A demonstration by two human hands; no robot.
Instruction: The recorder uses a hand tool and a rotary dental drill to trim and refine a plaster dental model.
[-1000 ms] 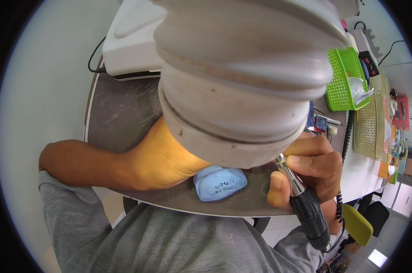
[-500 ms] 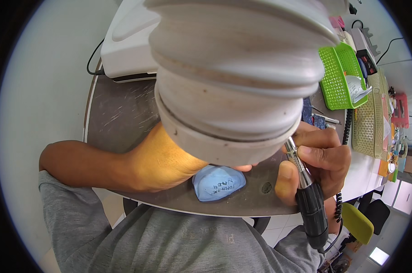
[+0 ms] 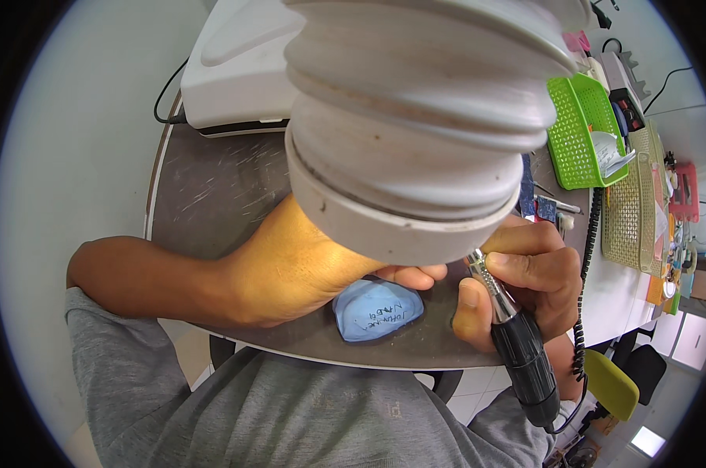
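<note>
Close under the camera, a wide ribbed white hose (image 3: 415, 132) hangs over the middle of the dark round desk (image 3: 212, 195) and hides much of what lies beneath it. The left hand (image 3: 306, 265) rests on the desk near its front edge, its fingers running under the hose mouth, so whether they are closed on anything cannot be told; a thumb tip shows just above a blue plaster-like cast (image 3: 376, 310). That cast lies flat on the desk by the front edge, with handwriting on its face. The right hand (image 3: 524, 273) is wrapped around a rotary handpiece (image 3: 513, 335) with a silver neck and black body, tilted so its tip points up under the hose rim. A coiled black cord (image 3: 587, 265) runs beside it. At the desk's far edge sits a white machine (image 3: 236, 70); a green basket (image 3: 575, 132) stands to the right.
</note>
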